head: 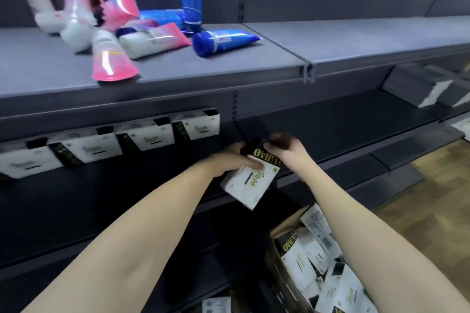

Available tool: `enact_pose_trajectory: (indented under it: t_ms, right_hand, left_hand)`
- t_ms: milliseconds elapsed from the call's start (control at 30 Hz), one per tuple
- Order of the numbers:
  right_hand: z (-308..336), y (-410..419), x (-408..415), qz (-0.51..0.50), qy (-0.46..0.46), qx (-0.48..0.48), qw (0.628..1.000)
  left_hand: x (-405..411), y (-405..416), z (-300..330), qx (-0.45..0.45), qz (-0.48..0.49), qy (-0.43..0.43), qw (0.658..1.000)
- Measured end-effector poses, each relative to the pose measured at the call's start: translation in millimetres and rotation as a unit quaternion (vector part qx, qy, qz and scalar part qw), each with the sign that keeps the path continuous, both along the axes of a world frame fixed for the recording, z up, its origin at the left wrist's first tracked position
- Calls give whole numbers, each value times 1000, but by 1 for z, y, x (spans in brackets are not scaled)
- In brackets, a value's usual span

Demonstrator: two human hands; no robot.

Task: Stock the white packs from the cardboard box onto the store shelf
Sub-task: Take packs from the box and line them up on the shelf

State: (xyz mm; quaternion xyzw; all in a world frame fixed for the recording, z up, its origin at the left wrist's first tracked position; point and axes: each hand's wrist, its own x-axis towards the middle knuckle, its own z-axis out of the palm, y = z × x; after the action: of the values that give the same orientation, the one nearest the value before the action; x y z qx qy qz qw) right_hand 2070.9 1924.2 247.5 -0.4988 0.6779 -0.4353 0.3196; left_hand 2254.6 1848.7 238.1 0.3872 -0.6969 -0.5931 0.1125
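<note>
**Both hands on one white pack, in front of the middle shelf**

- Left hand (pixel 232 159): grips the white pack (pixel 250 180) from the left side, thumb flat across its white face, fingers curled round the far edge.
- Right hand (pixel 286 148): fingers curled over the pack's black top end, pinching it from the right.
- Pack is held tilted, black band with gold lettering up and away, white end down toward the camera. It's in the air just in front of the middle shelf (pixel 330 129), not resting on it.
- Row of four identical packs (pixel 106 145) already stands on that shelf to the left of the hands, fronts facing out. Blurred, lettering not readable.
- Cardboard box (pixel 284 231) sits low right, below the arms, open, with more white packs (pixel 312 256) lying jumbled in it.
- One more pack (pixel 216 305) lies at the bottom edge of view, left of the box.
- Top shelf (pixel 178 68): pink tubes (pixel 112 58) and blue tubes (pixel 223 42), some upright, most lying down.
- Far right, lower shelf: a few more packs (pixel 417 86), too blurred to say more.
</note>
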Motion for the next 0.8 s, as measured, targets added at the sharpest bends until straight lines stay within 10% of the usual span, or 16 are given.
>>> enact_pose_trajectory:
  t_ms: [433, 800]
  right_hand:
    - [-7, -58, 190, 265, -76, 103, 956]
    - [-10, -128, 375, 265, 172, -13, 949]
  left_hand:
    - [215, -6, -2, 51, 282, 142, 948]
    - [431, 5, -20, -45, 543, -39, 838]
